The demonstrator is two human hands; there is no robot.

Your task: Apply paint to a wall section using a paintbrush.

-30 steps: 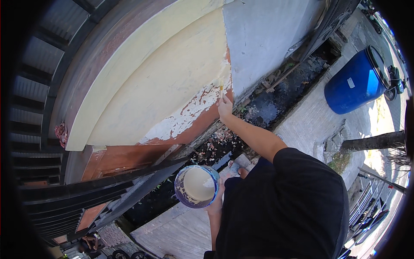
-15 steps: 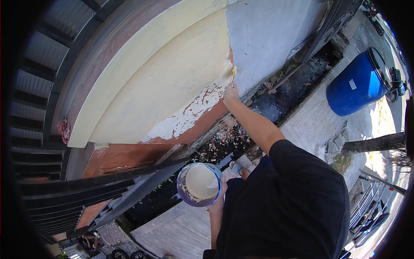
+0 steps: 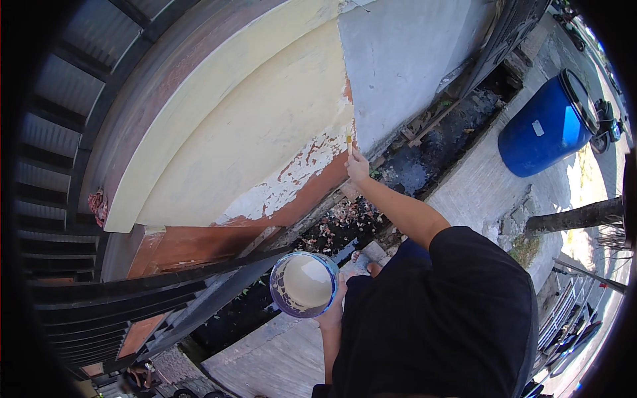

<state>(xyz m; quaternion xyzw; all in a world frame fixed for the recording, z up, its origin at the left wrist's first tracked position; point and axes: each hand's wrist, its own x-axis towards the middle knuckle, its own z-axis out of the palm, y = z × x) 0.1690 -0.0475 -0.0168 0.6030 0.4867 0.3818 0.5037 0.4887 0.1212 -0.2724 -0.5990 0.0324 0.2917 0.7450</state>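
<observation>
My right hand [image 3: 359, 167] reaches out to the wall, its fingers closed round the handle of a small paintbrush [image 3: 350, 141]. The bristles are against the wall, where the cream paint, a flaked white patch [image 3: 285, 180] and bare reddish-brown surface meet, close to the grey wall section [image 3: 405, 66]. Lower down, my left hand [image 3: 334, 313] grips the side of a round paint bucket [image 3: 282, 300]. Cream paint [image 3: 307, 278] lies inside it, and its inner wall is smeared. The bucket hides part of my left fingers.
A gutter [image 3: 424, 162] with dark water and debris runs along the wall's foot, near my feet [image 3: 361, 262]. Beyond it stands a blue barrel [image 3: 541, 129] on concrete, with a tree trunk [image 3: 577, 217] nearby. A dark railing [image 3: 133, 290] runs at left.
My right hand has moved the brush down along the wall's edge, from beside the grey section to the flaked patch. The bucket stays in my left hand, almost unmoved.
</observation>
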